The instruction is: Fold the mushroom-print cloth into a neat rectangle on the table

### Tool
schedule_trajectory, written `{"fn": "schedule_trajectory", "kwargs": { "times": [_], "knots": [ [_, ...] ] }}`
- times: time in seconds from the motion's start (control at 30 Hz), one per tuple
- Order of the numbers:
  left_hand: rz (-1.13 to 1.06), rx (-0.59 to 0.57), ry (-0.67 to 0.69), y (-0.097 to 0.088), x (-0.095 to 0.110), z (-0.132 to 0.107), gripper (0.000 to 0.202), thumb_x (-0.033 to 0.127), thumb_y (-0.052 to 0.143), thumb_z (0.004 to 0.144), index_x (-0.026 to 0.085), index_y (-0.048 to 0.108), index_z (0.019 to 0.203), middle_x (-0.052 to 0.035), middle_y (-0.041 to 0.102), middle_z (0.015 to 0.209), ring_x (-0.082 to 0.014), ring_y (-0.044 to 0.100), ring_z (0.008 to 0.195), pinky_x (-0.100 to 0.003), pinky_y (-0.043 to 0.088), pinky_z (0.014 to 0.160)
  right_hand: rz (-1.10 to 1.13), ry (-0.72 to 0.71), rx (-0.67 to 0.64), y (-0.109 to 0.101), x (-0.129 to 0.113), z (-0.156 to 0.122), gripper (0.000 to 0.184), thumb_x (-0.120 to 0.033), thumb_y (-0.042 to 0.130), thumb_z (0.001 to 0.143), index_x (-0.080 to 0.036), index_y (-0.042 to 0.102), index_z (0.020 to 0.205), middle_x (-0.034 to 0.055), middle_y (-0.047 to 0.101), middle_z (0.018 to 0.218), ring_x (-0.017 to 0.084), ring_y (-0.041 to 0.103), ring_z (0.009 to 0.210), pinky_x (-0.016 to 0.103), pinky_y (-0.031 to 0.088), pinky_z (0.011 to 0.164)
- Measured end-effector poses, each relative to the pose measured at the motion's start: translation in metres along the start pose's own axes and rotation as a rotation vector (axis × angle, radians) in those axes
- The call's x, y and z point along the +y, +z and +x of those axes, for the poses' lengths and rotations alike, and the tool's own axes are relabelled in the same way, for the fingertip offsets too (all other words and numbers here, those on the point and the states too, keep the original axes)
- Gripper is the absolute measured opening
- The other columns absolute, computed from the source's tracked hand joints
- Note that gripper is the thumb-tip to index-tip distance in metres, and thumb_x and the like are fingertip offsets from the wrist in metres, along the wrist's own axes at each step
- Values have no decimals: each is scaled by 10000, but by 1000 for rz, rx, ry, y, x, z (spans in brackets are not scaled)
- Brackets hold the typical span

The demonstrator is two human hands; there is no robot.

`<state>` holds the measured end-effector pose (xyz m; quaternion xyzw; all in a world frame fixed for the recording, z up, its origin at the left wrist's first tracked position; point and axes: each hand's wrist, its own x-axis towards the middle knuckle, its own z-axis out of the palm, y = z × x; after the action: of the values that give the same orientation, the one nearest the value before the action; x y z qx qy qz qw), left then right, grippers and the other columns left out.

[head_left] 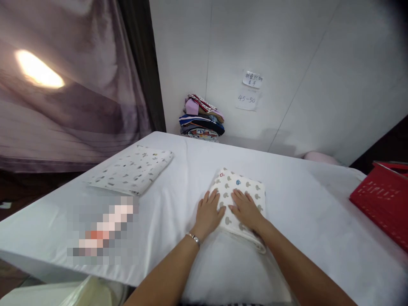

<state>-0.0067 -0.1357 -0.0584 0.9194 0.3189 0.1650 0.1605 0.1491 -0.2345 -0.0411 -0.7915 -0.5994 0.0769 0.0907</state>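
A folded white cloth with grey mouse-head prints lies in the middle of the white-covered table. My left hand rests flat at the cloth's left edge, fingers stretched out, a bracelet on the wrist. My right hand lies flat on top of the cloth, fingers spread and pressing down. Neither hand grips anything.
A second folded white cloth with small dark prints lies at the left of the table. A stack of folded coloured clothes sits against the back wall under two paper notes. A red basket stands at the right edge.
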Motion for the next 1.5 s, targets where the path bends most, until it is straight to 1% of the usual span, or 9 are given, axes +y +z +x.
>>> {"fn": "schedule_trajectory", "kwargs": {
  "times": [0.13,0.3,0.53,0.7,0.83,1.0,1.2,1.33,1.5],
  "knots": [
    [-3,8,-5,1,0,-1,486,411,380,887,239,413,1341,-10,310,1474,-291,257,1333,-457,314,1013,96,253,203,7,18,-57,552,-458,344,891,-156,434,1344,98,286,1477,251,182,1378,453,150,1109],
    [1,14,-46,-4,6,-2,467,390,370,883,251,425,1326,1,302,1478,-292,294,1303,-457,345,975,561,587,295,11,30,-83,742,-547,476,799,-201,287,1428,98,369,1432,269,358,1300,416,320,1053],
    [-37,-122,-169,-11,35,-23,572,440,406,845,202,384,1365,-24,186,1516,-331,260,1333,-489,338,1006,853,495,294,-4,69,-51,772,-291,637,666,-196,375,1386,90,511,1320,256,534,1136,376,436,952],
    [-172,-269,89,-11,53,-55,606,520,470,806,254,420,1348,-18,309,1472,-247,433,1255,-340,427,974,359,343,309,-39,110,-20,583,-167,463,738,-126,463,1320,131,547,1274,268,519,1153,416,399,981],
    [-192,-103,81,-23,46,-45,409,440,437,860,249,561,1200,-17,512,1330,-188,500,1192,-299,428,972,67,151,237,-36,79,-23,461,-235,440,820,-136,536,1260,123,459,1367,261,385,1283,424,271,1076],
    [-66,137,102,-35,31,21,407,407,411,894,183,542,1207,-82,433,1393,-218,372,1290,-377,308,1062,-38,-80,125,7,8,-56,530,-459,388,894,-206,421,1358,88,348,1445,263,275,1346,509,229,1071],
    [3,39,-2,1,17,78,551,474,387,889,146,417,1331,-107,266,1486,-263,168,1383,-477,140,1113,-225,-243,297,39,-16,-89,619,-385,498,851,-125,350,1393,138,254,1479,304,178,1372,528,198,1075],
    [-62,29,-95,23,6,78,553,483,330,902,194,357,1372,-77,269,1488,-238,170,1384,-491,172,1098,-242,-271,324,42,-18,-97,632,-297,505,834,-132,311,1412,118,258,1481,298,176,1374,523,206,1078],
    [-175,42,-82,26,0,78,533,478,335,901,218,375,1364,-59,294,1479,-218,176,1382,-475,144,1109,-206,-273,329,41,-19,-96,616,-306,472,854,-148,295,1422,107,258,1482,296,173,1375,519,196,1079]
  ]
}}
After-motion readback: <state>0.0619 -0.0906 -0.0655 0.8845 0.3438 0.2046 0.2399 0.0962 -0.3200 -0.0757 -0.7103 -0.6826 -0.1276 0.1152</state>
